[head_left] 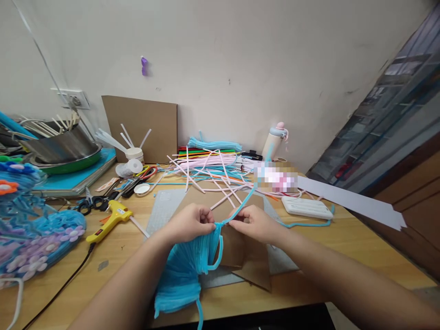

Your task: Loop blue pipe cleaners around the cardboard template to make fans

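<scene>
A blue bundle of pipe cleaners (pixel 187 266), folded side by side into a broad skirt-like band, hangs over the table's front edge. My left hand (pixel 192 222) pinches its upper edge between thumb and fingers. Close beside it, my right hand (pixel 254 222) is closed on a long blue pipe cleaner (pixel 245 200) that meets the bundle's top corner and rises up to the right. One loose blue loop curls out from the bundle's right side. Under both hands lies a piece of brown cardboard (pixel 256 259) on a grey cutting mat (pixel 160 213).
A yellow glue gun (pixel 112 221) with a black cord and dark scissors (pixel 91 201) lie to the left, near a blue flowered craft piece (pixel 44 243). Pink pipe cleaners (pixel 202 162) are heaped behind. On the right are a white box (pixel 307 208) and white strips (pixel 350 197); a bottle (pixel 274 142) stands behind.
</scene>
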The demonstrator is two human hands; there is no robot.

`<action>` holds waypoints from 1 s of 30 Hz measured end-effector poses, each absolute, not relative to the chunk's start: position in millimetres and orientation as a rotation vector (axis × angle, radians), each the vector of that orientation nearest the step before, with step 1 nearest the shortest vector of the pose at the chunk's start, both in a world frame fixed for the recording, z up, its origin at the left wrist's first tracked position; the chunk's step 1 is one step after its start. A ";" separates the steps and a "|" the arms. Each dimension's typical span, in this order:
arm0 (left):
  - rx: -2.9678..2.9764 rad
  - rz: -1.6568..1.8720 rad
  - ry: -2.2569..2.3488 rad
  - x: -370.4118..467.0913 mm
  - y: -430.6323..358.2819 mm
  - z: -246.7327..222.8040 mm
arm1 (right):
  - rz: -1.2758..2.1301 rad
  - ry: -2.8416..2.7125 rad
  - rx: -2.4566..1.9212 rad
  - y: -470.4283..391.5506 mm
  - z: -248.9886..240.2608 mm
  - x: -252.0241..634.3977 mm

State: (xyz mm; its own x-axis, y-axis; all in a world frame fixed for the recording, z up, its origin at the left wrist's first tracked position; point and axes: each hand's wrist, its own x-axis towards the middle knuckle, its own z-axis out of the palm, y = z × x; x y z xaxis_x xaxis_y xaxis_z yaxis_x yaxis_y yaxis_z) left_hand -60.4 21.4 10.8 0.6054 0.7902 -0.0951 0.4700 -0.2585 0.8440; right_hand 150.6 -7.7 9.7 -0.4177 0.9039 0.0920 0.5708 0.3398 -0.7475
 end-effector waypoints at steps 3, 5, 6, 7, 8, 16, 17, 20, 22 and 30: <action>1.990 0.435 1.036 -57.4 17.5 11.7 | 0.722 -1.997 -1.474 -16.3 4.4 143.0; 2.040 0.429 1.052 -55.4 14.4 13.2 | 0.560 -1.951 -1.606 -21.6 1.8 136.7; 2.059 0.423 1.057 -54.6 13.0 13.9 | 0.488 -1.940 -1.653 -24.0 1.1 133.7; 2.075 0.420 1.060 -54.0 11.9 14.5 | 0.426 -1.934 -1.685 -26.2 0.9 131.2; 2.087 0.417 1.062 -53.5 11.1 14.9 | 0.377 -1.933 -1.703 -28.1 1.1 129.1; 2.082 0.423 1.058 -52.3 11.0 15.1 | 0.524 -1.875 -1.628 -29.8 -2.8 129.3; 2.082 0.429 1.057 -52.0 11.0 15.1 | 0.588 -1.840 -1.615 -28.2 -5.3 130.0; 2.079 0.443 1.058 -51.1 10.9 14.6 | 0.817 -1.715 -1.513 -23.1 -12.9 131.0; 2.057 0.451 1.052 -50.7 11.6 13.8 | 0.992 -1.598 -1.423 -20.5 -16.6 130.9; 1.927 0.413 0.998 -52.5 17.8 12.7 | 1.416 -1.396 -1.207 -12.5 -18.6 139.5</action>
